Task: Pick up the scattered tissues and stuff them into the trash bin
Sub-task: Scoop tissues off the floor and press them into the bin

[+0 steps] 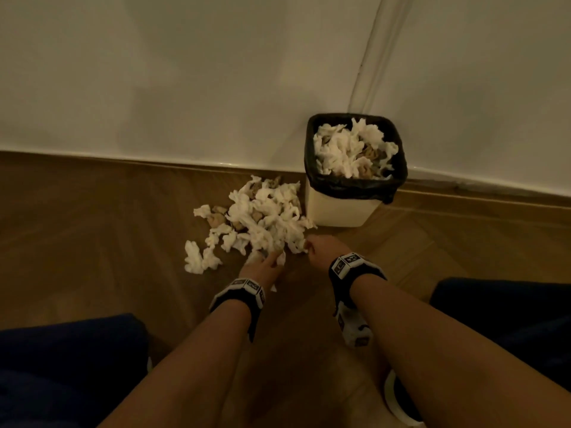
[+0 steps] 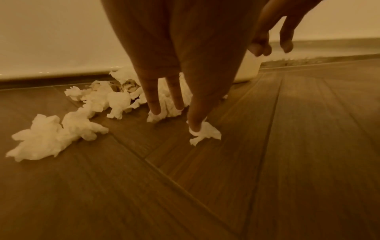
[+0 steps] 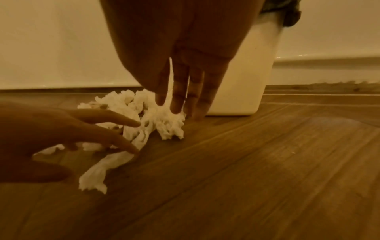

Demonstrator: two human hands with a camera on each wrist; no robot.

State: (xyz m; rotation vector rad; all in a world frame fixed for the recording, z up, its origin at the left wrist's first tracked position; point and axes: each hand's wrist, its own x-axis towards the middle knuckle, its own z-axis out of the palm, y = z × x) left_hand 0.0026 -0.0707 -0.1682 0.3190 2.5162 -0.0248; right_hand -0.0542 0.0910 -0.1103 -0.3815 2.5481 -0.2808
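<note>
A heap of crumpled white tissues (image 1: 265,217) lies on the wooden floor just left of the trash bin (image 1: 336,211), a cream bin with a black liner. More tissues (image 1: 349,149) fill the bin to its rim. My left hand (image 1: 265,262) reaches down at the heap's near edge, its straight fingers (image 2: 174,97) touching small tissue pieces (image 2: 205,131). My right hand (image 1: 315,247) is at the heap's right side, close to the bin. Its straight fingers (image 3: 179,99) press on a tissue clump (image 3: 162,120). Neither hand has closed round anything.
A white wall and skirting (image 1: 154,156) run behind the heap and the bin. Two loose tissues (image 1: 194,257) lie apart at the left. My knees in dark blue cloth (image 1: 61,366) frame the lower corners. Bare wooden floor (image 1: 432,242) extends to the right.
</note>
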